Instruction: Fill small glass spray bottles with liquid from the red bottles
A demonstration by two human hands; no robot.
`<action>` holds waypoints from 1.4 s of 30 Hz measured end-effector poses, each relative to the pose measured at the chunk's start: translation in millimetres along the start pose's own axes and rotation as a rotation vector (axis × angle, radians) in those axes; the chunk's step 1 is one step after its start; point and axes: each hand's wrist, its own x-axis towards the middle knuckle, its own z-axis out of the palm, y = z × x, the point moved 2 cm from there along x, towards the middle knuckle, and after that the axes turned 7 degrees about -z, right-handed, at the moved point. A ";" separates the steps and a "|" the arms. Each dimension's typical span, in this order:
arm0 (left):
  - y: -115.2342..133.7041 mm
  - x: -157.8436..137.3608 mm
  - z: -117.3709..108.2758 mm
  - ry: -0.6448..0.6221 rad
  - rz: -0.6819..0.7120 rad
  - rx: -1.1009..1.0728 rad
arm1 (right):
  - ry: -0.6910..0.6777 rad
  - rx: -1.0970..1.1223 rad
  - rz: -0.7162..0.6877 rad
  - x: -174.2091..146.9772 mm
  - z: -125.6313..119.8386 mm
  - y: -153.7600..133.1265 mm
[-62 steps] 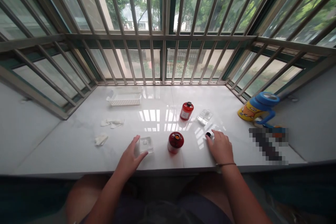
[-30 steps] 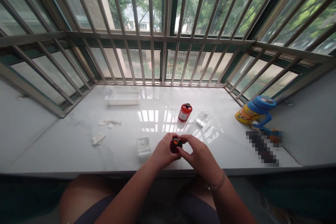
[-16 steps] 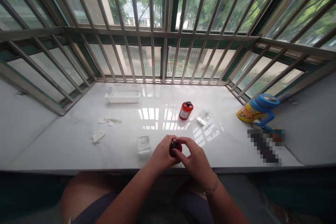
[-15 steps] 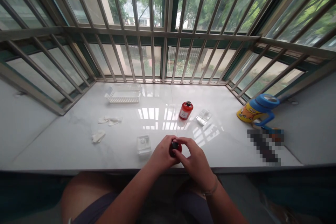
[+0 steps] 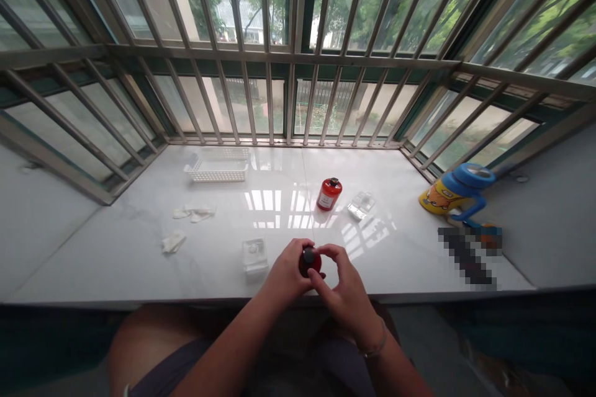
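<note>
A small red bottle [image 5: 303, 268] with a black cap [image 5: 309, 255] is upright near the front edge of the white counter. My left hand [image 5: 289, 273] wraps around its left side, fingers closed on it. From the right, my right hand [image 5: 342, 279] has thumb and forefinger curved about the cap, the forefinger at its far side and the thumb at its near side. Whether both fingertips press on the cap is hard to see. Left of my hands sits a clear plastic box [image 5: 254, 257]. Farther back stands a second red bottle [image 5: 329, 195] with a white label and a black top.
Beside the second bottle lies another clear plastic case [image 5: 361, 205]. A white basket [image 5: 218, 167] is at the back left, with crumpled white tissues [image 5: 194, 214] in front. At right stand a blue and yellow tumbler [image 5: 459, 189] and a blurred-out dark object [image 5: 468, 257]. Barred windows enclose the counter.
My right thumb has shifted slightly toward me on the near side of the cap. My left hand keeps its hold on the bottle. The view has tilted very slightly.
</note>
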 end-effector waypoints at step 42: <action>-125.4 35.9 -257.0 0.454 -0.302 0.804 | 0.308 -0.788 -0.243 34.4 -99.8 63.9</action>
